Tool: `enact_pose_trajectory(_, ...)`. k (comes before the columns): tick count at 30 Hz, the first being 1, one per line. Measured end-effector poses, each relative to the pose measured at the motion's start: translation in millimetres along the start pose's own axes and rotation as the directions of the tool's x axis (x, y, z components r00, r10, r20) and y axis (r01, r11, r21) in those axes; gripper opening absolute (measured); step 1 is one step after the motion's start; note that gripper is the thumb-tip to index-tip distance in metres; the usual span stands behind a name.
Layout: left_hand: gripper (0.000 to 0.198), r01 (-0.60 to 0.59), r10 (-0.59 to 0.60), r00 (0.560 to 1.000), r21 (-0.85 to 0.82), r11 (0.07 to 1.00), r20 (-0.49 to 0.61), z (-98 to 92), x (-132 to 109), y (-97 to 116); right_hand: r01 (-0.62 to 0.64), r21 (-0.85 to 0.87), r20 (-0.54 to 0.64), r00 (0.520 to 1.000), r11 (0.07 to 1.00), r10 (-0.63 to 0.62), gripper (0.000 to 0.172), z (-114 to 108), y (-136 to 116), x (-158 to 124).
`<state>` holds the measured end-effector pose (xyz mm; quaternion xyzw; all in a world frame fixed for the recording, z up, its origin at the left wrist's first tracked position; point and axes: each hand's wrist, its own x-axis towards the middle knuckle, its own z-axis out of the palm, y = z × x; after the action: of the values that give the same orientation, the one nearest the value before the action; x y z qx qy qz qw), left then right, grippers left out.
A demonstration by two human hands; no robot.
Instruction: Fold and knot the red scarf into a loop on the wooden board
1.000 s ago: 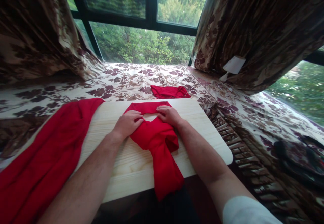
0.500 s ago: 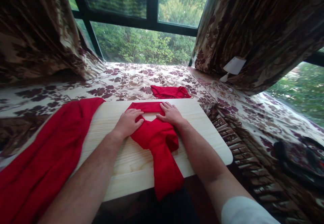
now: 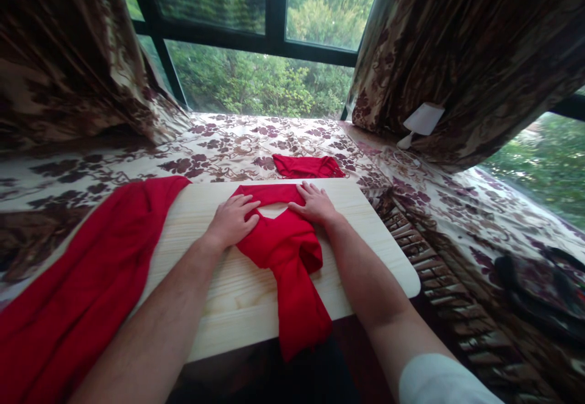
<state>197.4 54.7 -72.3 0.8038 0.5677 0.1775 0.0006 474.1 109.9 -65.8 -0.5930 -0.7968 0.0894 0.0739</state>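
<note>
A long red scarf (image 3: pixel 278 239) lies looped on the pale wooden table (image 3: pixel 228 325), with a gap showing the wood. Its front end hangs over the near edge, and a fold stands up on its right side. My left hand (image 3: pixel 233 220) rests on the loop's left side, fingers laid flat. On the loop's right side, my right hand (image 3: pixel 316 204) presses down with its fingers spread. Neither hand grips the fabric. The cloth under both palms is hidden.
Another long red cloth (image 3: pixel 105 264) drapes over the table's left side. Beyond the far edge, a small folded red cloth (image 3: pixel 308 166) lies on the floral cover (image 3: pixel 228 142). A white lamp (image 3: pixel 423 119) stands at the back right. A blurred black object (image 3: pixel 525 294) lies at right.
My right hand has slid slightly right and away from me. The loop's back strip shows longer and the gap wider. My left hand has hardly moved.
</note>
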Motion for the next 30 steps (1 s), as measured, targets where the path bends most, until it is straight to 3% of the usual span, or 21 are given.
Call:
enact_pose_trajectory(4, 0.055, -0.019, 0.019, 0.999, -0.003, 1.000, 0.048, 2.4, 0, -2, -0.028, 0.009, 0.000, 1.000, 1.000, 0.028, 0.092, 1, 6, 2)
enact_pose_trajectory(12, 0.058, -0.017, 0.018, 0.997, -0.011, 1.000, 0.077, 3.3, 1, -2, -0.061, 0.060, -0.026, 0.998, 0.996, 0.062, 0.063, 7, 6, 5)
enact_pose_trajectory(16, 0.061, -0.029, 0.034, 0.998, -0.073, 0.997, 0.057, 1.6, 0, -3, -0.099, 0.132, -0.123, 0.986, 0.986, 0.116, 0.059, 7, 8, 6)
enact_pose_trajectory(19, 0.064, 0.041, -0.046, 0.999, -0.231, 0.972, -0.016, -0.6, -3, -6, -0.140, 0.230, -0.187, 0.965, 0.963, 0.185, 0.058, 2, 11, 3)
enact_pose_trajectory(23, 0.061, 0.183, -0.232, 0.972, -0.475, 0.861, -0.045, -7.7, -19, -6, -0.167, 0.387, -0.204, 0.943, 0.907, 0.261, 0.055, -3, 14, -16)
enact_pose_trajectory(26, 0.062, 0.179, -0.221, 0.975, -0.470, 0.864, -0.036, -15.2, -42, 10, -0.033, 0.466, -0.263, 0.949, 0.884, 0.174, 0.055, -2, 7, -43)
enact_pose_trajectory(30, 0.066, 0.028, -0.032, 0.999, -0.262, 0.965, -0.013, -19.8, -75, 44, 0.228, 0.431, -0.299, 0.949, 0.873, -0.100, 0.060, 0, -21, -82)
